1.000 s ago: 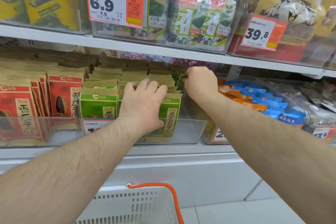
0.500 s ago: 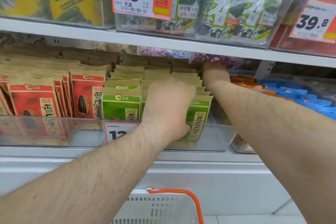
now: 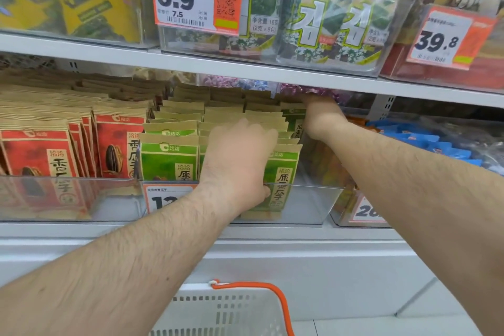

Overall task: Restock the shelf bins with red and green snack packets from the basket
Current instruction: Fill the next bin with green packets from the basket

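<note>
Green snack packets point(image 3: 282, 172) stand upright in tight rows inside the clear shelf bin point(image 3: 308, 204), faces forward so the labels read from the aisle. The left hand point(image 3: 237, 163) lies over the front of the right-hand row, its fingers curled over the packet tops and its thumb on the front packet's face, apparently holding the row upright. The right hand point(image 3: 320, 117) reaches deep toward the back of the bin, under the upper shelf point(image 3: 245, 68); its fingers are hidden there, so I cannot tell their state. Red snack packets point(image 3: 117, 147) fill the neighbouring bin to the left. The basket point(image 3: 231, 311) waits below.
</note>
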`<state>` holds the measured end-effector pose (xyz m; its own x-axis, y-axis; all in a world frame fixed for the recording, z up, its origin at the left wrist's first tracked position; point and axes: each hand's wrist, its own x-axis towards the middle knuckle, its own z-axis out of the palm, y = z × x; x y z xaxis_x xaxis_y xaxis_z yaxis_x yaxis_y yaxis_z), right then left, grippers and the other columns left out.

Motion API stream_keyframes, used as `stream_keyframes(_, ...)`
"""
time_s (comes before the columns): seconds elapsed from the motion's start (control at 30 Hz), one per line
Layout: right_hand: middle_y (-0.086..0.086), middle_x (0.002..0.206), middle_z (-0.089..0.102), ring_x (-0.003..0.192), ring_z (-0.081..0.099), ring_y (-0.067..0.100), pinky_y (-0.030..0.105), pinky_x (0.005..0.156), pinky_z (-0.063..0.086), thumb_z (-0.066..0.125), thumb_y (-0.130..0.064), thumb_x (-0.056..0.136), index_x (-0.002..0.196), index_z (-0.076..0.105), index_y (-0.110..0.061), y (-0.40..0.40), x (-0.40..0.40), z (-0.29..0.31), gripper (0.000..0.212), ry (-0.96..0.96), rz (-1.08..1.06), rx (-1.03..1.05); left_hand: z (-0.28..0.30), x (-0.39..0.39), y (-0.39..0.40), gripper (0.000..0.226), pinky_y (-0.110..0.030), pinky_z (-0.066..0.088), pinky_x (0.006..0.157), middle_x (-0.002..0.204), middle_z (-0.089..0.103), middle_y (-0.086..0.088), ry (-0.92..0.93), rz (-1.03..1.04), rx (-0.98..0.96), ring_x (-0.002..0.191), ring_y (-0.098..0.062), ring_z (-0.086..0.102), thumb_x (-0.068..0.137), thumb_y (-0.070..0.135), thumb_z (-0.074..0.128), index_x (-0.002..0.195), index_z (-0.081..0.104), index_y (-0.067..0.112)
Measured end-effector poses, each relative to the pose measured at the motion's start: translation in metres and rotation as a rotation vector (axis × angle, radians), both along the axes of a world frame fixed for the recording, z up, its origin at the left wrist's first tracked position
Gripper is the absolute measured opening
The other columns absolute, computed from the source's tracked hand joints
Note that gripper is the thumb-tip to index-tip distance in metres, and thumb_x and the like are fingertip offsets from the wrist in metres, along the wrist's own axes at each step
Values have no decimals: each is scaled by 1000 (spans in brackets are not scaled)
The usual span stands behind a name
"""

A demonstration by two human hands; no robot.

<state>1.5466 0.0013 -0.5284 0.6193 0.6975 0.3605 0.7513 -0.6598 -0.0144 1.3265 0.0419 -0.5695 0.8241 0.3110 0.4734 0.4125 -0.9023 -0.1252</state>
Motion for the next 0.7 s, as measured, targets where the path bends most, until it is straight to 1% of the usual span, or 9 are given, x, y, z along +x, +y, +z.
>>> stream_keyframes(0.1, 15, 120, 64, 104, 62, 35, 34, 79, 51, 53, 0, 89, 135, 54, -18, -15, -12, -1, 49, -13, 35, 76, 2, 0, -2, 95, -49, 23, 113, 152, 32, 0, 17, 9, -2, 147, -26, 20, 73, 61, 71, 146, 19, 28)
stream_keyframes(0.2, 12, 117, 69, 104, 64, 32, 38, 88, 54, 57, -4, 88, 128, 62, -14, -38, -35, -1, 42, 27, 25, 188, 9, 0, -2, 96, -51, 25, 113, 153, 33, -2, 62, 9, -12, 146, -28, 21, 72, 60, 73, 146, 21, 27)
stream_keyframes(0.27, 8, 113, 71, 102, 64, 30, 36, 87, 52, 55, -13, 92, 119, 67, -14, -54, -57, -3, 30, 34, 18, 326, 13, -2, -3, 100, -53, 20, 116, 156, 29, -3, 97, 13, -29, 147, -28, 18, 73, 58, 72, 149, 17, 27)
stream_keyframes(0.33, 4, 104, 71, 96, 63, 24, 32, 80, 48, 54, -20, 94, 107, 70, -14, -67, -81, -7, 22, -13, 22, 461, 16, -8, -6, 105, -55, 9, 119, 161, 21, -5, 115, 20, -16, 149, -29, 13, 75, 58, 69, 154, 9, 26)
stream_keyframes(0.4, 0, 93, 70, 88, 61, 18, 28, 75, 44, 55, -22, 94, 96, 70, -14, -78, -106, -15, 17, -60, 59, 587, 16, -19, -12, 103, -55, 2, 120, 163, 15, -6, 89, 20, 16, 150, -28, 9, 78, 57, 67, 155, 6, 25)
stream_keyframes(0.43, -2, 88, 68, 83, 60, 17, 30, 74, 45, 55, -21, 93, 92, 70, -14, -81, -120, -20, 16, -79, 98, 645, 14, -27, -16, 100, -54, 1, 119, 163, 15, -6, 72, 11, 26, 150, -28, 9, 80, 55, 66, 155, 8, 24)
stream_keyframes(0.53, -2, 76, 65, 69, 58, 19, 38, 68, 49, 54, -21, 85, 80, 69, -12, -84, -160, -41, 18, -138, 241, 770, 1, -62, -25, 86, -52, 8, 118, 159, 27, -5, -10, -38, 8, 147, -26, 20, 78, 43, 69, 150, 27, 22)
stream_keyframes(0.63, 2, 70, 66, 63, 59, 22, 34, 62, 46, 54, -21, 79, 74, 68, -11, -75, -196, -73, 18, -136, 359, 827, -23, -104, -23, 69, -50, 24, 111, 140, 52, -4, -52, -42, -18, 133, -26, 44, 67, 33, 76, 130, 53, 20)
stream_keyframes(0.7, 1, 68, 65, 63, 55, 16, 29, 62, 42, 52, -23, 78, 71, 67, -11, -65, -219, -103, 20, -58, 442, 778, -40, -135, -19, 61, -46, 27, 106, 131, 56, -1, 38, 5, -77, 126, -24, 48, 69, 32, 73, 125, 55, 20)
